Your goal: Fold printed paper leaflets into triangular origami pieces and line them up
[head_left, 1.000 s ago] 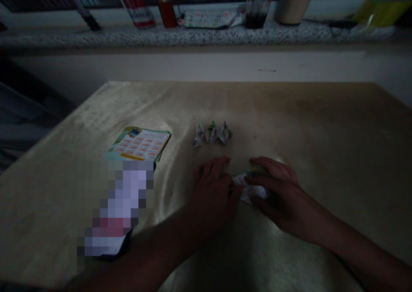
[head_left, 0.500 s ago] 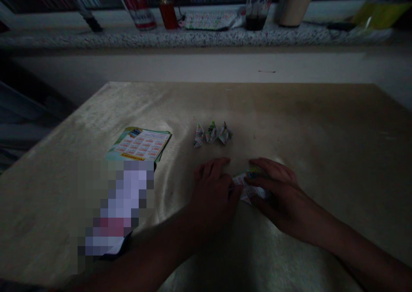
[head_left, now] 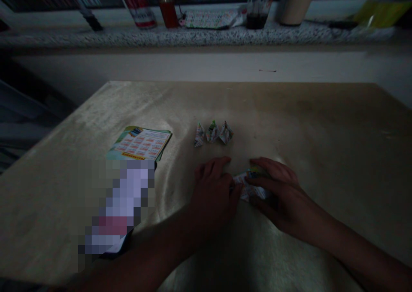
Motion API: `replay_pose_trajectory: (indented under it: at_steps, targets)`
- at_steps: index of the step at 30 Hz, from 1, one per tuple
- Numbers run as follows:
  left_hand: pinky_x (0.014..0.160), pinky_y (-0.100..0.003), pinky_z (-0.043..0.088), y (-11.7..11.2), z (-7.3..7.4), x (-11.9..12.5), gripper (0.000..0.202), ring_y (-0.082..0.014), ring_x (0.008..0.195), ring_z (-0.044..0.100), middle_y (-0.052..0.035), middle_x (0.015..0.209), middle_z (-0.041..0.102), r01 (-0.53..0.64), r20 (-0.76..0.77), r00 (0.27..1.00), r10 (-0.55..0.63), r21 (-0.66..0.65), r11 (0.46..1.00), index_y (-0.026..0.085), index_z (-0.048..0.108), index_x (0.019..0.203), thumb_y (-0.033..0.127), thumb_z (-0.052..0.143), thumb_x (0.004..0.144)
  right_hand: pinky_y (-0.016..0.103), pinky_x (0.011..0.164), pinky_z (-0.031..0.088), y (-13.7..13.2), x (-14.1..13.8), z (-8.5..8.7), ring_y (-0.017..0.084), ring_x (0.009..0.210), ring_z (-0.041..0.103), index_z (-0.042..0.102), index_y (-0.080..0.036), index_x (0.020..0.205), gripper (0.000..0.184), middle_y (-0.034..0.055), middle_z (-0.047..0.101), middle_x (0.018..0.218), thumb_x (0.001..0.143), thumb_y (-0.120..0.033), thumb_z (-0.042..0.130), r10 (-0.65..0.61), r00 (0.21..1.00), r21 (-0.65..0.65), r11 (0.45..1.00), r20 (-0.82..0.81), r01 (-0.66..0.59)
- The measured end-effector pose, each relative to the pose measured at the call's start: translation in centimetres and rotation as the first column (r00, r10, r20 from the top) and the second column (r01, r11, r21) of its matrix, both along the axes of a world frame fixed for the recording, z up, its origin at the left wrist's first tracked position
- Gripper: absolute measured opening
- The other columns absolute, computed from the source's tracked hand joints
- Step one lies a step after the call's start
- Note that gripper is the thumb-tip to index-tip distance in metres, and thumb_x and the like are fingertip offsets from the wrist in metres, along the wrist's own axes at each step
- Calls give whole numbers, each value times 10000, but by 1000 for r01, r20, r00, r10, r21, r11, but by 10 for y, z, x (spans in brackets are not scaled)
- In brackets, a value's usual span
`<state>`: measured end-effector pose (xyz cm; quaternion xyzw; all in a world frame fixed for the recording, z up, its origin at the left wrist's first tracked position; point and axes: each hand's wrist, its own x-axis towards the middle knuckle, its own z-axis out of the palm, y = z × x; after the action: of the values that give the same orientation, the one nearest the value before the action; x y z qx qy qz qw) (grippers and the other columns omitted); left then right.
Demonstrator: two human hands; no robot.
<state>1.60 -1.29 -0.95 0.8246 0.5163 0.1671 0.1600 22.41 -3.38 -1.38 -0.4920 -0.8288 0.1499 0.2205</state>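
A small piece of printed paper lies on the table between my hands, its white, blue and yellow print partly covered by fingers. My left hand rests at its left edge, with thumb and finger closed on that side. From the right, my right hand curls around the paper, thumb near the lower edge and fingers over the upper part. Beyond my hands stand three small folded paper shapes with pointed tips: a left one, a middle one and a right one.
To the left lies a stack of printed leaflets. A pixelated phone-like object sits just below it, near my left forearm. On the granite sill behind the table are a red can, a red jar and a cup of dark liquid.
Both hands hold almost the same position on the paper. The view has shifted very slightly; nothing else visibly differs.
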Motion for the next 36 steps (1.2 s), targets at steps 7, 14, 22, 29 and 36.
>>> replay_pose_trajectory:
  at_steps: [7,14,22,29,36]
  targets:
    - [1070,-583,378,0,0,1,198,-348,1288,521,-152,1404,598,-18,11,1000,18,6,1000,150,742,856,281,627,948,584,1095,396,1,-1,0,344,1378,467,719,-233,1198,317,130,545,1464,888,-223,654,-16,1000,13,1000,-12,16]
    - [1081,-574,371,-1,-1,-1,189,-344,1300,510,-141,1412,597,-20,19,1000,20,13,1000,158,739,838,286,641,939,588,1105,382,1,-1,-3,338,1386,463,710,-239,1203,343,125,540,1470,865,-212,667,-24,1000,10,1000,6,24]
    - [1101,-581,355,-3,2,-3,116,-348,1309,506,-162,1419,578,-6,40,999,7,-7,1000,167,719,831,271,680,865,581,1103,374,2,0,-6,336,1382,468,706,-264,1190,346,104,537,1481,847,-216,694,-29,1000,11,1000,-3,29]
    - [1103,-588,360,-3,0,-1,124,-356,1332,488,-169,1426,560,-46,31,998,46,-2,999,173,712,814,265,670,887,588,1103,373,2,-1,-2,346,1383,457,702,-240,1206,360,127,532,1475,848,-203,686,-24,1000,-9,1000,4,24]
    - [1094,-598,377,-2,-1,-2,132,-363,1331,492,-153,1437,553,-56,33,998,57,-15,998,182,714,792,271,685,884,598,1108,366,1,-1,3,355,1405,425,721,-303,1218,384,103,488,1510,857,-180,680,19,999,-3,1000,40,-19]
